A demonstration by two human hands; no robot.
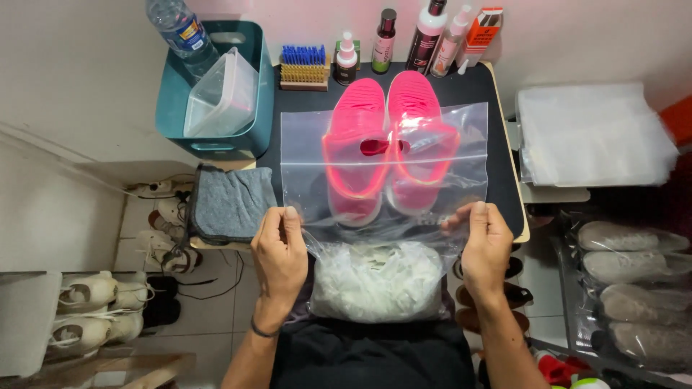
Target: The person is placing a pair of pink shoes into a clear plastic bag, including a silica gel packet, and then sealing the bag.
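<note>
Left hand (280, 252) and right hand (484, 243) each pinch a near corner of a clear plastic bag (386, 162), holding it stretched flat above the black worktop (497, 180). Pair of pink shoes (388, 144) lies under it, toes toward far edge. White stuffed bag (378, 281) sits at near edge, between the hands.

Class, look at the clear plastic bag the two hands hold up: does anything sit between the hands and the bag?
Nothing visible does. The left hand and right hand already pinch the clear plastic bag at its lower corners; the pink shoes lie behind it.
</note>
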